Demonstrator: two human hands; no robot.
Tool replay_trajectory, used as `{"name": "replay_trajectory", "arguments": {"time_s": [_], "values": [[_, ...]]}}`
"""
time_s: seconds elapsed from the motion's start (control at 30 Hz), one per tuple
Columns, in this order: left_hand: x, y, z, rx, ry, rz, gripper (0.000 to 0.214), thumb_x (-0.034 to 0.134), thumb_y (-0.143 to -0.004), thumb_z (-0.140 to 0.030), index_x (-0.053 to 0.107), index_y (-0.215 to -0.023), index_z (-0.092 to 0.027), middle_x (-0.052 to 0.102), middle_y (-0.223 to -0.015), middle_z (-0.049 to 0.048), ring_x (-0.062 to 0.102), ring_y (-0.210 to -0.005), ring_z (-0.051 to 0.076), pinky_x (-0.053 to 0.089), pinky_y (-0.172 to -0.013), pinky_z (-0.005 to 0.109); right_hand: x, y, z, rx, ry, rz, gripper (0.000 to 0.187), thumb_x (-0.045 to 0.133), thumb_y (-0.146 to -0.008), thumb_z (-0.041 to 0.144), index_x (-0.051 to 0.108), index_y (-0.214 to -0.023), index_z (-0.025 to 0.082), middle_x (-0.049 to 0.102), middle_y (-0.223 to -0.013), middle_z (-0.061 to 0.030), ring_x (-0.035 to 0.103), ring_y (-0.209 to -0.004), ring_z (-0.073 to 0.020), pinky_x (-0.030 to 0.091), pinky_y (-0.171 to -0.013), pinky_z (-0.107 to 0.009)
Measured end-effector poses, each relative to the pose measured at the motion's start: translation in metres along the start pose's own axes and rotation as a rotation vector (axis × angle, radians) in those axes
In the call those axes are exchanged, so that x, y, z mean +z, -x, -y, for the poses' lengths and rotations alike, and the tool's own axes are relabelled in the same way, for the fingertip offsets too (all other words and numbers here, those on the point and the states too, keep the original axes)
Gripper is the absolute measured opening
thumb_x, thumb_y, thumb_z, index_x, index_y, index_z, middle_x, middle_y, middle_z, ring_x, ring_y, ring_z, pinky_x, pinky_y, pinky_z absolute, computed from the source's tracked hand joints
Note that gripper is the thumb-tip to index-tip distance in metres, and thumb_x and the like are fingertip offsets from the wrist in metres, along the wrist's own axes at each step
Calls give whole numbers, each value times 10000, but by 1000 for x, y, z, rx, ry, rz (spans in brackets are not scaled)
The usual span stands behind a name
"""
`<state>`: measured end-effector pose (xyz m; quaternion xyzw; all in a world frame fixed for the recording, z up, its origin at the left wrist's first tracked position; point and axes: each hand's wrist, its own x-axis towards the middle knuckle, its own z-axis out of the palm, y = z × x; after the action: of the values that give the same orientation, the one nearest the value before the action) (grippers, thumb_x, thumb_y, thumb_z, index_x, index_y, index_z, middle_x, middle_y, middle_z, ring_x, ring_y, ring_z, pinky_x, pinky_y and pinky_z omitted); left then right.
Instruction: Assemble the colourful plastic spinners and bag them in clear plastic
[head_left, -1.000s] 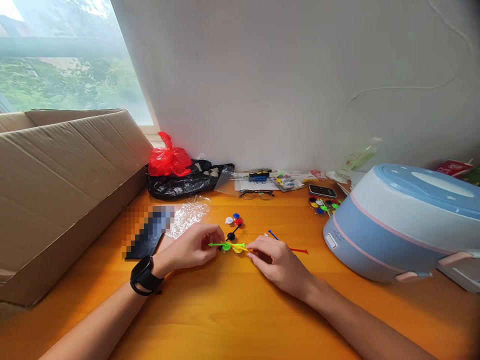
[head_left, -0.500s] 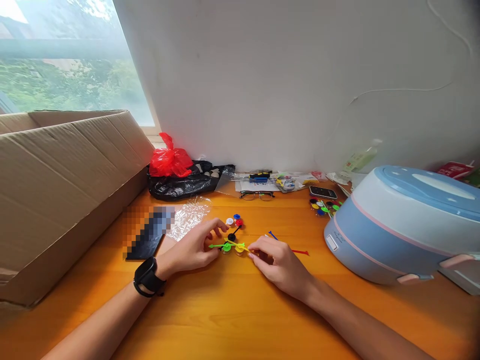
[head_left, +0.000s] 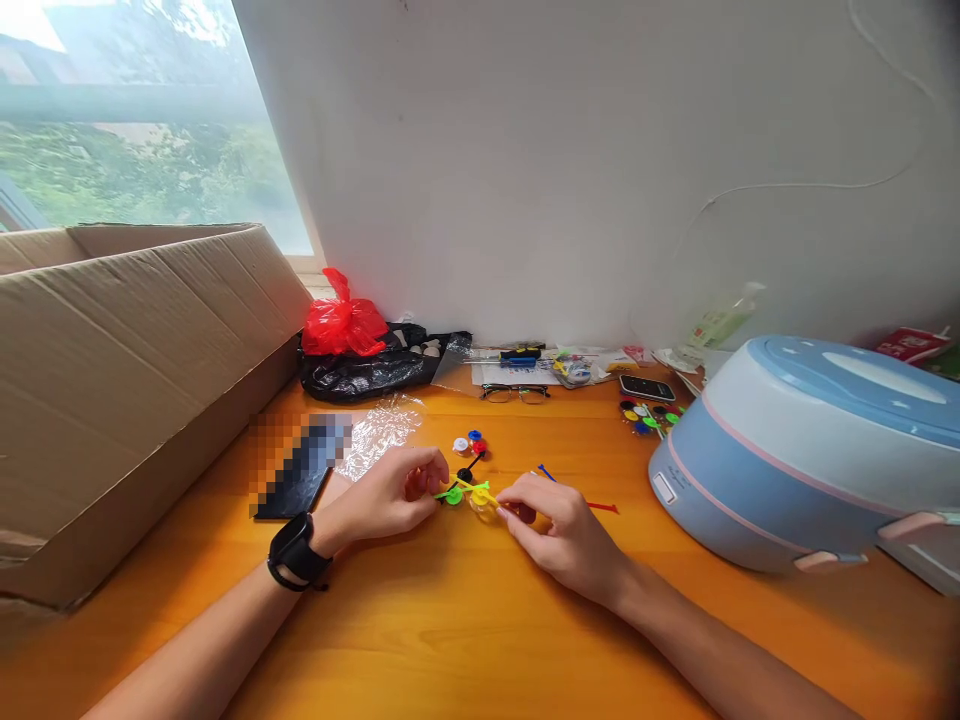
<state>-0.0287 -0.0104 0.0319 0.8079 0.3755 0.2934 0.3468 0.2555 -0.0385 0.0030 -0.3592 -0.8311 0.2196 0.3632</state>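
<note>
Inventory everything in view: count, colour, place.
Window: one, clear, left
Wall: one, grey, back
Table: one, orange, below
Box: one, brown, left
Bags: two, red, black, back
Slab: one, dark, left
Wrap: one, clear, left
Glasses: one pair, dark, back
Tools: count unclear, blue, black, back
Phone: one, black, back
Discs: six, multicoloured, centre
Small pile: uncounted, multicoloured, right
Sticks: uncounted, multicoloured, centre
Appliance: one, blue-white, right
Bottle: one, greenish, right
Watch: one, black, left wrist
Left hand: one, at green stick
Right hand: one, holding yellow stick
</note>
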Motion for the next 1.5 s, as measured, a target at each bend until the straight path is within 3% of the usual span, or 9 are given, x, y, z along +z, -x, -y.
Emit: {"name": "replay_trajectory", "arguments": {"time_s": [0.23,0.43,0.53,0.73,0.9,1.0,1.2,1.4,1.5], "values": [[-3,2,-3,-39,-156,20,201,596,-664,-69,559,-807,-206,552,-708,-63,470,-626,108,339,-574,233,0,1,-1,-16,-3,-35,144,628,-1009,125,722,-1017,234,679,-863,-27,593,-785,-191,463,-759,-330],[-2,0,-1,-56,-35,35,123,580,-683,-94,545,-734,-200,523,-665,-62,449,-616,110,341,-566,238,-1,-1,4,-125,-28,-123,168,618,-989,82,696,-998,231,659,-835,-19,593,-754,-179,478,-733,-322],[-1,0,1,-83,7,31,75,580,-699,-113,601,-714,-184,591,-682,-40,483,-635,119,357,-592,247,-3,-1,10,-222,-35,-194,198,621,-979,58,695,-1019,237,677,-836,-16,617,-740,-172,501,-723,-312],[-6,-2,0,-133,113,2,114,608,-731,-174,671,-637,-165,615,-619,-18,491,-633,123,359,-630,252,-4,-3,14,-207,45,-364,337,616,-1006,54,680,-1264,261,736,-968,-34,704,-834,-176,559,-785,-287],[-8,-3,4,-221,535,18,65,626,-671,-166,677,-632,-155,695,-629,33,646,-624,176,449,-618,262,0,-10,-1,-112,51,-265,267,556,-1054,111,682,-1231,267,730,-1003,-49,722,-929,-209,574,-851,-320],[-7,-4,9,-224,748,-38,80,606,-617,-113,680,-619,-142,704,-597,58,679,-570,197,488,-587,273,4,-15,-10,-54,32,-184,254,530,-1066,120,682,-1212,262,726,-1028,-55,722,-958,-216,566,-880,-335],[-4,-6,15,-212,937,-179,85,576,-692,-144,655,-676,-170,646,-594,21,636,-537,180,509,-528,278,5,-11,-10,-33,7,-60,246,551,-1053,116,692,-1195,259,751,-1069,-56,724,-993,-221,556,-895,-334],[-2,-11,7,-346,1166,-268,56,648,-731,-120,627,-757,-166,615,-728,-5,601,-621,122,513,-543,221,4,-5,-2,-103,-49,11,250,532,-1071,121,684,-1221,250,757,-1071,-64,714,-980,-212,553,-881,-337],[0,-12,7,-430,1231,-283,127,673,-716,-111,599,-798,-172,602,-791,-10,611,-658,117,515,-543,210,2,-7,-1,-125,-32,-19,246,533,-1067,126,686,-1215,249,752,-1048,-67,712,-960,-218,559,-865,-344]]}}
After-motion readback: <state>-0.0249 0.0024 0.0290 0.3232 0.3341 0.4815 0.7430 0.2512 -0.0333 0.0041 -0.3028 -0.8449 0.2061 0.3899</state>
